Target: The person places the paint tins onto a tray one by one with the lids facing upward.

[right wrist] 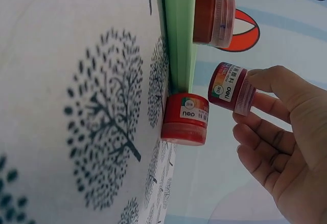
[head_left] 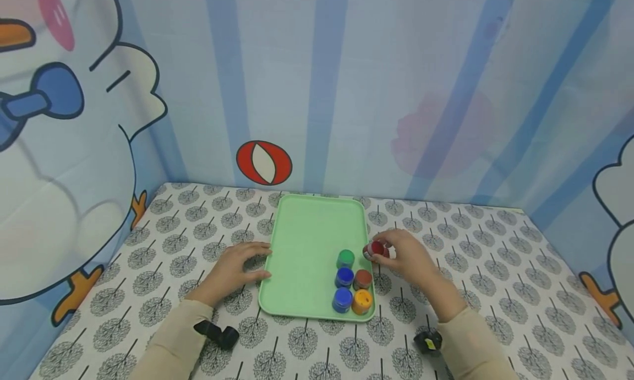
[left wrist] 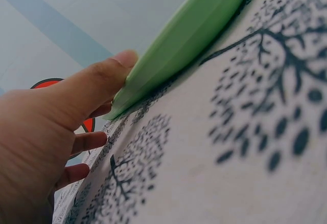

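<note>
My right hand [head_left: 410,260] pinches a dark red paint jar [right wrist: 226,87] by its clear lid, thumb on one side and fingers on the other. The jar is upright, raised beside the right rim of the green tray [head_left: 307,228]. Just below it, a brighter red paint jar [right wrist: 186,112] lies on its side on the cloth against the tray. My left hand [head_left: 229,270] touches the tray's left rim with thumb and fingertips spread apart. Inside the tray stand a green jar [head_left: 345,258], two blue jars [head_left: 344,277], a brown jar [head_left: 363,279] and an orange jar [head_left: 362,301].
A white cloth [head_left: 302,341] printed with dark trees covers the table under the tray. Behind the table hangs a pale blue striped curtain [head_left: 277,93] with cartoon figures. Dark wrist straps with small devices sit at both sleeves.
</note>
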